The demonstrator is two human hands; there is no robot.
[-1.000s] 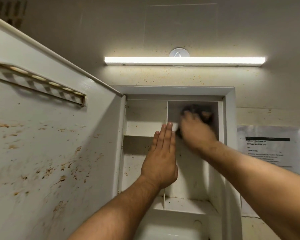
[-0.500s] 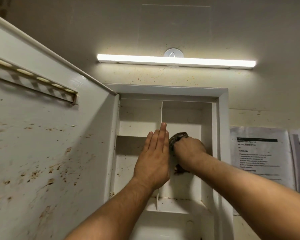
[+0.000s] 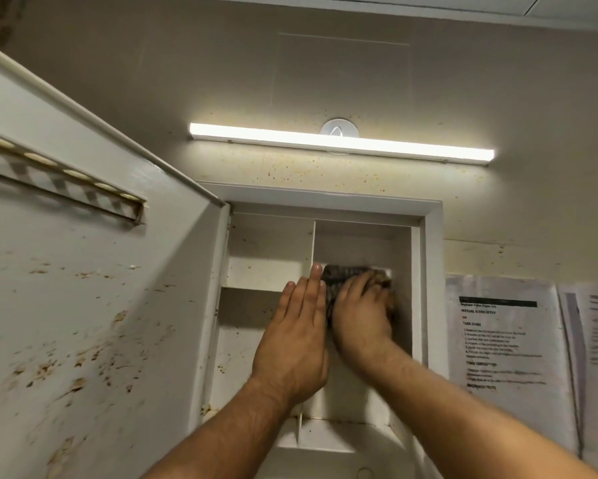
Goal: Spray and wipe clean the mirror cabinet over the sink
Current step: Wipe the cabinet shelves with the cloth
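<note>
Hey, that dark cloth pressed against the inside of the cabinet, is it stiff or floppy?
Probably floppy: the cloth bunches and folds under the right hand. Likely light, since one hand holds it up high. Unlikely to slip: its surface looks coarse.

both bare arms reach up and forward, the forearms converging. left hand (image 3: 297, 335) is flat, fingers straight and together, pointing up. right hand (image 3: 361, 318) is just beside it, fingers bent and gripping a cloth (image 3: 346, 275), wrist angled inward.
</note>
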